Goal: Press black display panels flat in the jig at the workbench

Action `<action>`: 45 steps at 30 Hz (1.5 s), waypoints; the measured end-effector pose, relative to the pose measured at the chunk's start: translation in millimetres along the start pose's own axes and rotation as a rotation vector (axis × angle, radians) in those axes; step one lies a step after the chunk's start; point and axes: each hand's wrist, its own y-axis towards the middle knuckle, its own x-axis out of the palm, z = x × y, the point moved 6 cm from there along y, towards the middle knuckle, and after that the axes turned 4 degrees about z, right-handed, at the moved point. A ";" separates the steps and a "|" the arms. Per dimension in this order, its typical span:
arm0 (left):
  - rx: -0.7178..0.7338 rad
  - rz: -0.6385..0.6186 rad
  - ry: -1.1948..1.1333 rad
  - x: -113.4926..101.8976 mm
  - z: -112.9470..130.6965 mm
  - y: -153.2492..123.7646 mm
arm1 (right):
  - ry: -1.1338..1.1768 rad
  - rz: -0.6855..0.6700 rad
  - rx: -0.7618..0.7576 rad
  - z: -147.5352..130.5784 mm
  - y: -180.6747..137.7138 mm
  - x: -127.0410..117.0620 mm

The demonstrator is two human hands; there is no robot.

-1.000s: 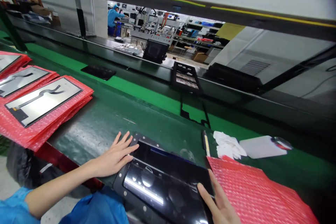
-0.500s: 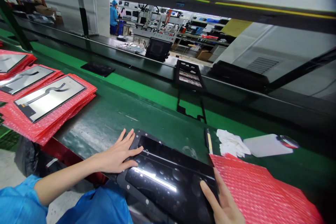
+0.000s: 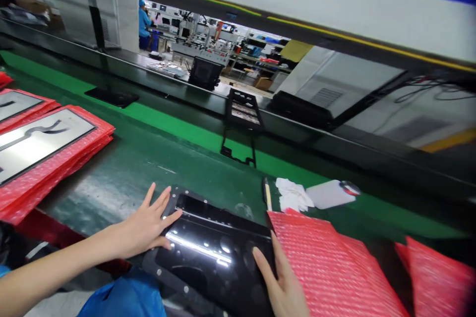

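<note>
A glossy black screen panel [image 3: 219, 247] lies on a dark plate with pale round dots along its border [image 3: 169, 277], at the front edge of the green bench. Round marks and a streak of reflected light show on its surface. My left hand [image 3: 145, 228] rests at the left end, fingers spread, the tips touching the panel and its border. At the right end my right hand [image 3: 284, 282] grips the panel's edge, thumb on top and fingers along the side. Beside it lies a stack of red bubble-wrap bags [image 3: 327, 262].
On the left, silver-backed screens [image 3: 48, 138] with ribbon cables lie on red bubble wrap [image 3: 80, 158]. Behind the right hand are a pen-like tool [image 3: 267, 194], white cloth [image 3: 293, 194] and a white bottle [image 3: 329, 194]. A black frame [image 3: 243, 111] stands farther back. A person [image 3: 144, 25] is in the background.
The view has turned right, so the scene sits farther left and more red bubble wrap shows at right. Both hands keep their places on the panel.
</note>
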 end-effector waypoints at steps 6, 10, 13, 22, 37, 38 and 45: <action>-0.024 0.060 0.219 20.0 5.7 -6.5 | -0.498 -0.247 -0.042 -15.0 7.0 -11.8; -0.025 0.082 0.266 26.7 2.6 -10.1 | -0.462 -0.222 -0.166 -19.3 16.4 -23.0; -0.026 0.093 0.289 29.3 2.2 -11.8 | -0.389 -0.128 -0.305 -18.0 23.0 -23.5; -0.153 0.192 0.222 22.9 9.5 -9.5 | -0.552 -0.050 -0.643 -6.1 9.7 1.6; -0.100 0.165 0.169 22.4 7.2 -7.8 | -0.389 -0.159 -0.501 -26.1 2.4 22.7; -0.101 0.166 0.175 20.5 6.9 -8.3 | -0.355 -0.188 -0.492 -29.9 -1.8 21.0; -0.115 0.102 0.168 16.1 5.7 -13.1 | 0.020 -0.207 -0.220 -4.8 -35.0 -27.2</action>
